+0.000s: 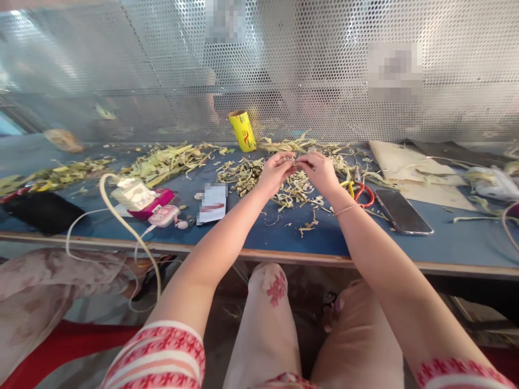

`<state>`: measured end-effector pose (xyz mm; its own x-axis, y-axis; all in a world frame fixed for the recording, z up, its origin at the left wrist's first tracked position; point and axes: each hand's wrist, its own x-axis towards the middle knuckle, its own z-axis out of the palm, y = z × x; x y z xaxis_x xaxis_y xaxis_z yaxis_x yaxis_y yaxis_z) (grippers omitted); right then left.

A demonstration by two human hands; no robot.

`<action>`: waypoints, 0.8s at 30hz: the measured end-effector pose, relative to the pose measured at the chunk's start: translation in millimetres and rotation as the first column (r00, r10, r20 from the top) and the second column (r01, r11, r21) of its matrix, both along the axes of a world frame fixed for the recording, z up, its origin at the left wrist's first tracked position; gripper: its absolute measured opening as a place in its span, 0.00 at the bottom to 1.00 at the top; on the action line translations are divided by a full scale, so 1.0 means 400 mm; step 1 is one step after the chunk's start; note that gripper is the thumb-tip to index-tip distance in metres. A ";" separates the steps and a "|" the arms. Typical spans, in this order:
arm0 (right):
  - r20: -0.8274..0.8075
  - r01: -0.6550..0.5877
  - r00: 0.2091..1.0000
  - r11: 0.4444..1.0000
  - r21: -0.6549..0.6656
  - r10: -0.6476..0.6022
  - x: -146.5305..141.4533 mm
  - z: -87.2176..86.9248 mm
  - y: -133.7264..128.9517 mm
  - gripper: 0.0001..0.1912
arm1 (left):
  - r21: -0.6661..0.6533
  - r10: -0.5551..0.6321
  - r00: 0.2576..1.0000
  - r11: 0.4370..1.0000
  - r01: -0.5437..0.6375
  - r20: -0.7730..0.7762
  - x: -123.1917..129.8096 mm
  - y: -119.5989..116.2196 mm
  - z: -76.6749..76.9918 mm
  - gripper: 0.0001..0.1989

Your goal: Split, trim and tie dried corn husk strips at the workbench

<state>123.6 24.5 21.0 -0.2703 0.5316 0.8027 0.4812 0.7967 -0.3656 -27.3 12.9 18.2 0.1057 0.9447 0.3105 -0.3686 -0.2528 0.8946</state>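
Above a pile of dried, pale green-yellow plant strips (299, 189), my left hand (275, 173) and my right hand (320, 170) meet fingertip to fingertip. Both are closed in a pinch. Something tiny and pale seems to sit between the fingertips, too small to name. Just right of my right wrist lie scissors or pliers with red and yellow handles (368, 195), partly covered by my forearm. A yellow cardboard tube (242, 131) stands tilted behind the pile, near the perforated metal panel.
To the right are a dark phone (403, 210) and a brown cardboard sheet (409, 162). On the left are a white card (213, 202), a pink case (164, 215), a magenta-and-white box (141, 197) with a cable, a black pouch (42, 210) and another plant heap (166, 162).
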 end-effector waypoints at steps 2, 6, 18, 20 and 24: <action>0.024 -0.002 1.000 1.000 0.006 0.001 0.000 0.001 -0.002 0.07 | -0.002 -0.001 1.000 1.000 0.001 -0.001 0.000 0.001 -0.002 0.05; 0.078 0.013 0.997 1.000 0.009 -0.014 0.000 0.001 -0.006 0.07 | -0.025 0.002 1.000 1.000 -0.003 -0.007 0.000 0.002 -0.003 0.05; 0.071 0.035 0.997 0.999 0.026 -0.037 -0.002 0.003 -0.013 0.07 | -0.086 -0.053 0.998 0.995 0.055 0.021 -0.009 0.001 0.003 0.08; 0.060 0.033 0.998 0.999 0.025 -0.035 -0.002 0.003 -0.014 0.07 | -0.090 -0.050 0.999 0.995 0.052 0.020 -0.008 0.002 0.003 0.08; 0.054 0.018 0.998 1.000 0.003 -0.018 -0.003 0.003 -0.012 0.06 | -0.061 -0.028 1.000 0.998 0.028 0.007 -0.004 0.003 0.002 0.07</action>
